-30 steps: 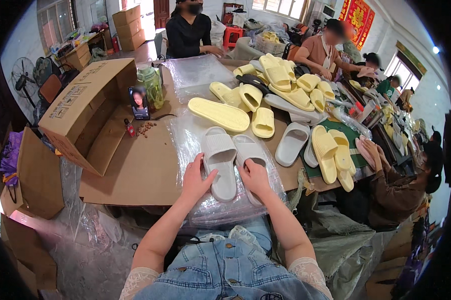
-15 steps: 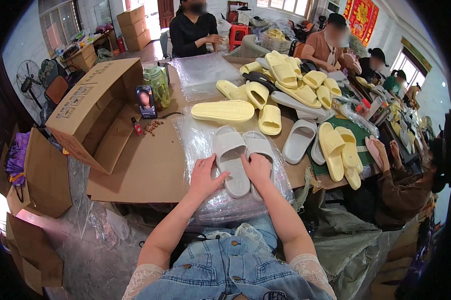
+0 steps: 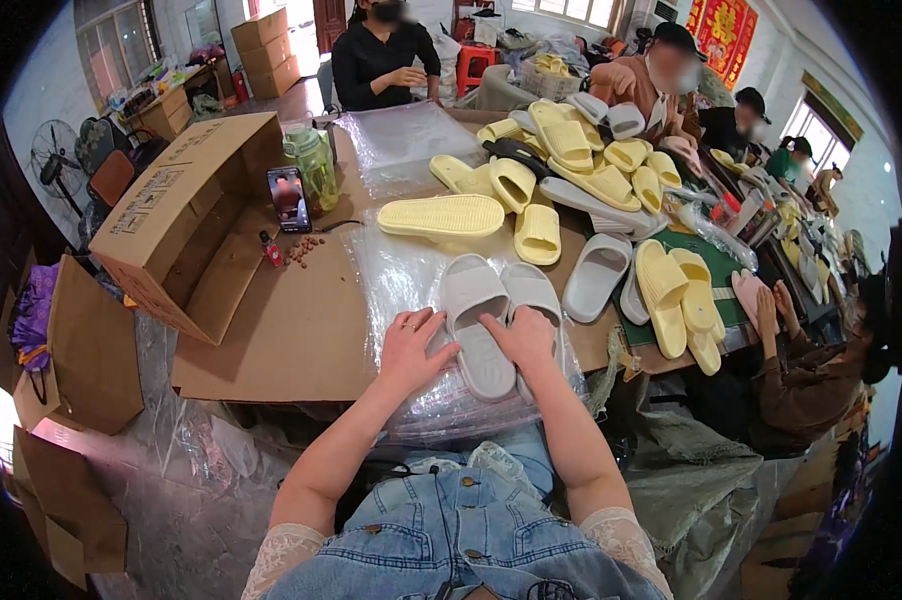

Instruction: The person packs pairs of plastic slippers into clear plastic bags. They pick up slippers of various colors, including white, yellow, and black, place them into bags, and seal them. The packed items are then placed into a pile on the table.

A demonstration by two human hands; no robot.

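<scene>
Two grey slide sandals lie side by side on a stack of clear plastic bags (image 3: 401, 270) at the table's near edge. My left hand (image 3: 412, 349) grips the heel of the left grey sandal (image 3: 474, 320). On the heel of the right grey sandal (image 3: 533, 295) rests my right hand (image 3: 524, 341), fingers curled over it. Both sandals point away from me, soles down.
Several yellow sandals (image 3: 441, 215) and more grey ones (image 3: 596, 277) are spread across the table behind. An open cardboard box (image 3: 176, 215) lies on its side at left, with a phone (image 3: 288, 198) and a green jar (image 3: 314, 165) beside it. Other people sit at the far and right sides.
My hands have stayed on the heels of the two grey sandals, which lie closer together now. My head has shifted, so the table appears slightly moved.
</scene>
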